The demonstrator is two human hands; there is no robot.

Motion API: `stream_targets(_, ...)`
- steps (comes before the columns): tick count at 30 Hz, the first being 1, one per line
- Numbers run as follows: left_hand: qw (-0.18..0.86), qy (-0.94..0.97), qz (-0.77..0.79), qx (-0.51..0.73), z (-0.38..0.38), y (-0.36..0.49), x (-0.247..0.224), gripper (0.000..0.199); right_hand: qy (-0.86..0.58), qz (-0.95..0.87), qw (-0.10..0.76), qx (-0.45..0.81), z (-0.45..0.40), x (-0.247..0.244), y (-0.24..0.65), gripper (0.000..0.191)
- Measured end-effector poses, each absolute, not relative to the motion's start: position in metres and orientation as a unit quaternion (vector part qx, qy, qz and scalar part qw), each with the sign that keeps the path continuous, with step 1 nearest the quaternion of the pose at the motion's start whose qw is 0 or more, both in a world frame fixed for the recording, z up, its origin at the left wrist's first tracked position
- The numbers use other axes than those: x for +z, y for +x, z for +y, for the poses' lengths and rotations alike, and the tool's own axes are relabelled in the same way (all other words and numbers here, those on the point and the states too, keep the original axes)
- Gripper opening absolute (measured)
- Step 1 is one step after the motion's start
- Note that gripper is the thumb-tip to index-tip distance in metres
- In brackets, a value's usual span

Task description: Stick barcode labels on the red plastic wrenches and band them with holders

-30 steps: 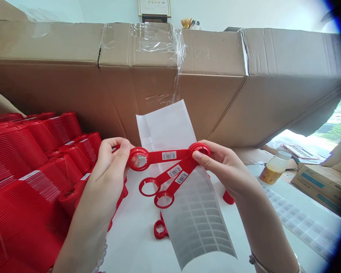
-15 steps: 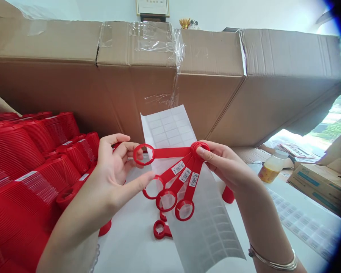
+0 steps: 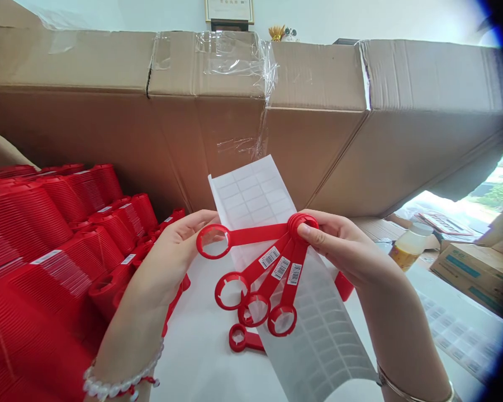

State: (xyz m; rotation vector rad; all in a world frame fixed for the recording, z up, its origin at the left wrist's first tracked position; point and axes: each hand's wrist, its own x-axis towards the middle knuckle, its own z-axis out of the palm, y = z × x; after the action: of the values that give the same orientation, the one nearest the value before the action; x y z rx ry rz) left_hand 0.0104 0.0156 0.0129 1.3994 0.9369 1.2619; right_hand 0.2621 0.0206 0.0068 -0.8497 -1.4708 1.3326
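Note:
Several red plastic ring-ended wrenches point(image 3: 275, 271) are spread like a fan. My right hand point(image 3: 339, 240) grips them where their rings overlap, thumb on the front. Three handles carry white barcode labels; the leftmost handle, nearly level, shows none. My left hand point(image 3: 178, 243) is at that wrench's free ring, its fingers drawn together and their tips hidden behind it beside the label sheet. Whatever they pinch, I cannot make out. Behind the fan stands a long white label sheet point(image 3: 255, 190), which curves down to the table. Another small red wrench point(image 3: 238, 338) lies below, partly under the sheet.
Dense stacks of red wrenches point(image 3: 62, 240) fill the left side. A large cardboard box point(image 3: 218, 128) walls off the back. At right are a bottle with yellowish contents point(image 3: 409, 245), a smaller carton point(image 3: 473, 273) and another label sheet point(image 3: 455, 335) on the white table point(image 3: 201, 357).
My left hand has drawn its spread fingers together and moved behind the leftmost wrench's ring. The fan in my right hand has shifted slightly right and down in view.

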Motion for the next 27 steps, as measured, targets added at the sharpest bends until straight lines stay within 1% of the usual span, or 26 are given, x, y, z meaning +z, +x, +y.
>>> stream_targets(2, 0.443, 0.576, 0.44, 0.528, 0.016, 0.01, 0.012, 0.03, -0.348, -0.601, 0.47, 0.545, 0.021, 0.007, 0.263, 0.033)
stream_targets(6, 0.257, 0.562, 0.524, 0.586, 0.018, 0.006, 0.012, 0.02, -0.355, -0.602, 0.475, 0.534, 0.022, 0.007, 0.264, 0.027)
stream_targets(8, 0.216, 0.557, 0.531, 0.6, 0.019, 0.005, 0.012, 0.019, -0.357, -0.604, 0.474, 0.532, 0.021, 0.007, 0.263, 0.026)
stream_targets(10, 0.259, 0.564, 0.518, 0.589, 0.021, 0.004, 0.011, 0.02, -0.356, -0.605, 0.47, 0.535, 0.02, 0.008, 0.262, 0.026)
stream_targets(14, 0.423, 0.577, 0.441, 0.543, 0.024, 0.004, 0.009, 0.022, -0.353, -0.604, 0.469, 0.539, 0.019, 0.009, 0.261, 0.026)
stream_targets(18, 0.495, 0.577, 0.393, 0.517, 0.021, 0.005, 0.014, 0.017, -0.345, -0.615, 0.461, 0.538, 0.019, 0.008, 0.26, 0.027)
stream_targets(20, 0.522, 0.583, 0.37, 0.501, 0.017, 0.006, 0.016, 0.018, -0.349, -0.621, 0.456, 0.534, 0.02, 0.007, 0.259, 0.028)
stream_targets(22, 0.532, 0.584, 0.356, 0.499, 0.015, 0.007, 0.017, 0.025, -0.355, -0.621, 0.455, 0.53, 0.021, 0.006, 0.259, 0.029)
stream_targets(27, 0.519, 0.552, 0.396, 0.519, 0.013, 0.01, 0.016, 0.027, -0.347, -0.62, 0.462, 0.532, 0.02, 0.005, 0.26, 0.028)
